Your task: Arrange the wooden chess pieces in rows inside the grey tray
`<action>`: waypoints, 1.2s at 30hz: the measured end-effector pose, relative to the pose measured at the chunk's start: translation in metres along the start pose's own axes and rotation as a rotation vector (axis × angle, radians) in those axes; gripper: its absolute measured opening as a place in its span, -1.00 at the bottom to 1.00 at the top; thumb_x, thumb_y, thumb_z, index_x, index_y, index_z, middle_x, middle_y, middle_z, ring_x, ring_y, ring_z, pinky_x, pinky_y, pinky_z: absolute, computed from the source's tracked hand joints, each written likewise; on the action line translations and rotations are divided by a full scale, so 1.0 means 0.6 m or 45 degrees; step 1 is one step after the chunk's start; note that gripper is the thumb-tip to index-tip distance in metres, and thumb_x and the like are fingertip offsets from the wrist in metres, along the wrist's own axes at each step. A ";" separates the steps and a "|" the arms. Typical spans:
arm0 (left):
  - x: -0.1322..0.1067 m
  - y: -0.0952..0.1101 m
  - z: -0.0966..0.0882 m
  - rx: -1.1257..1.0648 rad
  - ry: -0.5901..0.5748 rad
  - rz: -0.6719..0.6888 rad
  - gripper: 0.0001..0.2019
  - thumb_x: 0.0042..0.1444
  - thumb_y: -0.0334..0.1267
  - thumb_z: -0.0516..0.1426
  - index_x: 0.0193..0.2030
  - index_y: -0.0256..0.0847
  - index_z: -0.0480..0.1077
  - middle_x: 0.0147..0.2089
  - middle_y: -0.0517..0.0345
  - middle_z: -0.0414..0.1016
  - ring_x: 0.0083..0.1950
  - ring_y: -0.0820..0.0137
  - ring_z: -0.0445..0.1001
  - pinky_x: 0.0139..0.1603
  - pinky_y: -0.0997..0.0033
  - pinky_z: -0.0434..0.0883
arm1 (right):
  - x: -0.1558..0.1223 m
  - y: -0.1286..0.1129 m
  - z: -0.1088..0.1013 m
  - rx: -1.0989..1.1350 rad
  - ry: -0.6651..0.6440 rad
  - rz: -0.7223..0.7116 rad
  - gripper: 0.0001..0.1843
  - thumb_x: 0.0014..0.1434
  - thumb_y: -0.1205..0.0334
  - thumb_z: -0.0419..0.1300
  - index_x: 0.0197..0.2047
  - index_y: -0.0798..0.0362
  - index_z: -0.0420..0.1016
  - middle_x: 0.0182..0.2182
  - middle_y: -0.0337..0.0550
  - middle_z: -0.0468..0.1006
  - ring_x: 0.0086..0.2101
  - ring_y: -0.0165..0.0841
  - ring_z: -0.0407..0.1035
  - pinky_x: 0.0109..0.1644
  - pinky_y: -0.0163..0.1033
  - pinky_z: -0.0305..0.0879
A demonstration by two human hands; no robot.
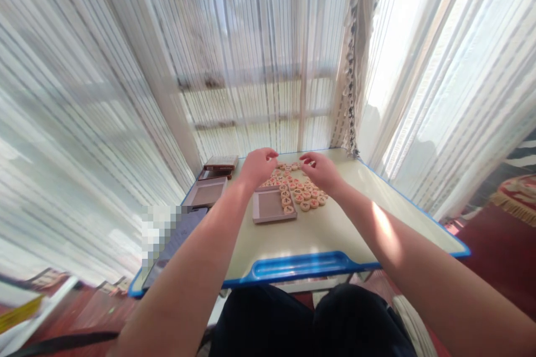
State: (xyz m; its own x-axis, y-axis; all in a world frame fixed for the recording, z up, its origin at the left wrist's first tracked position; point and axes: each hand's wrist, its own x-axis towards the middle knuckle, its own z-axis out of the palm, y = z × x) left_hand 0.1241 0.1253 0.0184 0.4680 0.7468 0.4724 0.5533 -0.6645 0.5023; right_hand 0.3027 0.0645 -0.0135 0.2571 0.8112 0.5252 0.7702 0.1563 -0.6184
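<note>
Many round wooden Chinese chess pieces (307,196) with red and dark characters lie in a loose spread on the cream table. My left hand (260,165) hovers over the far left of the spread, fingers loosely bent and apart, with nothing seen in them. Across from it, my right hand (321,170) is above the right side, thumb and fingers apart and pointing inward. Between the two hands more pieces show at the far end. Closer to me sits a shallow open box (268,206), a column of several pieces standing along its right wall. My forearms and hands hide part of the spread.
A box lid or tray (209,192) rests at the left, with a stacked book or box (221,163) behind it. A dark-edged sheet or folder (180,238) lies at the table's left edge. The table (360,228) has a blue rim; striped sheer curtains (259,39) hang beyond.
</note>
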 end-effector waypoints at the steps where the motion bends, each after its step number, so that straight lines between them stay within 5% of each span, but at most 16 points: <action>1: 0.015 0.002 0.003 -0.015 -0.023 -0.004 -0.75 0.01 -0.29 0.05 -0.19 -0.26 0.46 -0.24 0.05 0.53 -0.21 0.35 0.46 -0.16 0.35 0.40 | 0.018 0.004 -0.001 -0.014 0.005 -0.002 -0.76 -0.02 0.30 0.10 -0.24 0.07 0.47 -0.35 -0.13 0.49 -0.44 -0.40 0.30 -0.31 -0.25 0.22; 8: 0.096 -0.007 0.028 -0.059 -0.542 -0.007 -0.71 -0.04 -0.20 0.11 -0.18 -0.22 0.48 -0.18 0.04 0.53 -0.27 0.35 0.48 -0.39 0.49 0.40 | 0.046 0.098 0.013 -0.174 0.153 -0.065 -0.75 0.05 0.33 0.03 -0.23 0.06 0.49 -0.36 -0.12 0.52 -0.30 -0.31 0.33 -0.14 -0.18 0.21; 11: 0.125 -0.034 0.030 0.027 -0.564 -0.022 -0.73 -0.06 -0.17 0.13 -0.23 -0.19 0.51 -0.21 0.05 0.55 -0.27 0.34 0.48 -0.40 0.50 0.37 | 0.033 0.135 0.017 -0.290 0.088 -0.083 -0.77 0.06 0.32 0.05 -0.26 0.06 0.51 -0.31 -0.08 0.52 -0.23 -0.26 0.30 -0.06 -0.14 0.18; 15: 0.146 -0.059 0.036 -0.016 -0.851 0.011 -0.74 -0.07 -0.08 0.12 -0.31 -0.11 0.54 -0.32 0.12 0.56 -0.32 0.37 0.47 -0.46 0.51 0.32 | 0.033 0.144 0.022 -0.399 0.008 -0.062 -0.77 0.06 0.28 0.08 -0.26 0.02 0.54 -0.28 -0.09 0.54 -0.23 -0.23 0.27 -0.07 -0.13 0.17; 21: 0.138 -0.056 0.077 0.081 -0.715 0.024 -0.75 -0.08 -0.13 0.10 -0.32 -0.15 0.54 -0.39 0.15 0.54 -0.39 0.38 0.43 -0.39 0.45 0.31 | 0.037 0.128 0.031 -0.549 -0.179 -0.082 -0.83 0.02 0.13 0.17 -0.42 -0.05 0.58 -0.40 -0.12 0.56 -0.34 -0.23 0.21 -0.26 -0.16 0.15; 27: 0.125 -0.045 0.106 0.251 -0.809 0.195 -0.82 -0.08 -0.23 0.07 -0.48 -0.16 0.50 -0.52 0.21 0.48 -0.50 0.43 0.35 -0.41 0.46 0.24 | 0.042 0.127 0.043 -0.570 -0.161 0.021 -0.86 -0.06 0.11 0.24 -0.48 -0.03 0.56 -0.47 -0.08 0.53 -0.32 -0.20 0.22 -0.32 -0.17 0.14; 36: 0.123 -0.033 0.133 0.183 -0.731 0.422 -0.75 0.02 -0.22 0.01 -0.39 -0.22 0.50 -0.50 0.20 0.47 -0.46 0.47 0.34 -0.44 0.50 0.19 | 0.046 0.112 0.046 -0.508 -0.165 0.166 -0.79 -0.02 0.11 0.17 -0.33 -0.01 0.55 -0.43 -0.12 0.54 -0.18 -0.22 0.28 -0.18 -0.22 0.22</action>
State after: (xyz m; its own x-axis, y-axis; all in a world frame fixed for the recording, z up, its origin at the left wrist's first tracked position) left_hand 0.2028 0.1955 -0.0147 0.8985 0.4264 0.1049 0.3854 -0.8802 0.2771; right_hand 0.3456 0.1129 -0.0565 0.3112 0.8778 0.3641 0.9077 -0.1612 -0.3874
